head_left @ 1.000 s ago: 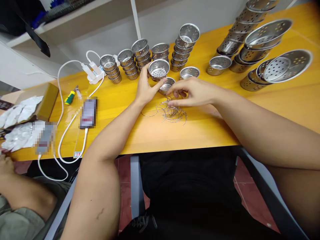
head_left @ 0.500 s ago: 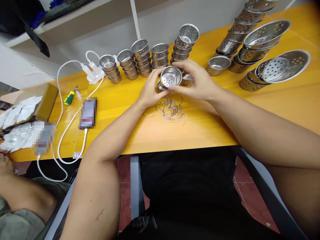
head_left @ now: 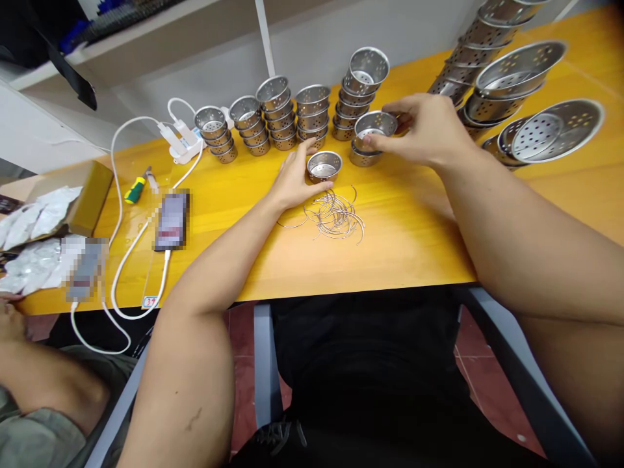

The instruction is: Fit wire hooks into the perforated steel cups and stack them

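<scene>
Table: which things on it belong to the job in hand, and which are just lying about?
Likely in the job:
upper cup, held by the right hand
lower cup, beneath it
front cup, beside the left hand
wires
cup stacks

Likely just lying about:
phones
cables
power strip
green-handled tool
box

A yellow table (head_left: 414,250) meets a grey wall (head_left: 322,55); red floor tiles (head_left: 243,377) below.

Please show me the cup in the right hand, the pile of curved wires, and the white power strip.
Perforated metal cup (head_left: 373,122): head view, inner wall.
Curved wire pile (head_left: 335,216): head view, its middle.
White power strip (head_left: 187,151): head view, its body.
</scene>
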### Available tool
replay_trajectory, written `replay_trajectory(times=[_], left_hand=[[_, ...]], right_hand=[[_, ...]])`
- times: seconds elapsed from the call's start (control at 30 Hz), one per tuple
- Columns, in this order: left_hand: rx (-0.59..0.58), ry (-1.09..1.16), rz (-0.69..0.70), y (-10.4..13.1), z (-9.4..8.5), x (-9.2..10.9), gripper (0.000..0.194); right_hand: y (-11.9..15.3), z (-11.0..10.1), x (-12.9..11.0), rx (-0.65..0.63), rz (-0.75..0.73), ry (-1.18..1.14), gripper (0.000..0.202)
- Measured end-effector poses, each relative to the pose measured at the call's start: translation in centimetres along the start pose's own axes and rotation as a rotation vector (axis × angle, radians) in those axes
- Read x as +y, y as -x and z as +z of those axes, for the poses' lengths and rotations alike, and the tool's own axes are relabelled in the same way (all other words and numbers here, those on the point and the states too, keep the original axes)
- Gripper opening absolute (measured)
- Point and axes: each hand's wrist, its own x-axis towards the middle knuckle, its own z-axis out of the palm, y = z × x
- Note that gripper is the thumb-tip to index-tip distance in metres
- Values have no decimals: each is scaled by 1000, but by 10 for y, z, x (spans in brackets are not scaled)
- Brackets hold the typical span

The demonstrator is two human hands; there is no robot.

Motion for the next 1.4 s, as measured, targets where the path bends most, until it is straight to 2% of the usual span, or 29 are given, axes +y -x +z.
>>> replay_trajectory(times=[0.13,0.3,0.4,0.47,0.5,0.57,0.63,0.67,0.83,0.93,1.03,1.23,1.4], left_hand=[[-35,-1,-29,0,-2,-3,128],[65,-37,100,-7,-6,-5,119],[112,-47,158,-8,-7,-2,110],[115,-60,177,-8,-9,2,106],[106,-66,187,-8,-10,3,105],[88,-70,213,-7,-12,7,103],[85,-71,237,-7,-15,12,103],[91,-76,241,-7,-16,15,104],[111,-125,238,-6,-18,28,101],[115,-123,233,-6,-17,30,100],[114,-112,219,-6,-16,27,99],[100,-96,230,-6,-13,26,97],[104,-122,245,-6,-11,33,90]], right_hand=[[2,-2,-7,-101,16,74,39],[4,3,0,-113,55,59,56],[6,4,-1,24,-20,-35,69],[11,3,-10,136,-122,-142,60],[14,3,-17,148,-173,-204,52],[22,7,-32,54,-256,-308,50],[29,18,-45,-89,-302,-336,59],[31,25,-48,-119,-311,-327,61],[34,56,-44,-105,-290,-363,49],[34,56,-42,-151,-299,-403,45],[34,51,-45,-179,-299,-457,49],[32,52,-47,-126,-189,-517,79],[29,52,-52,-184,-149,-610,95]])
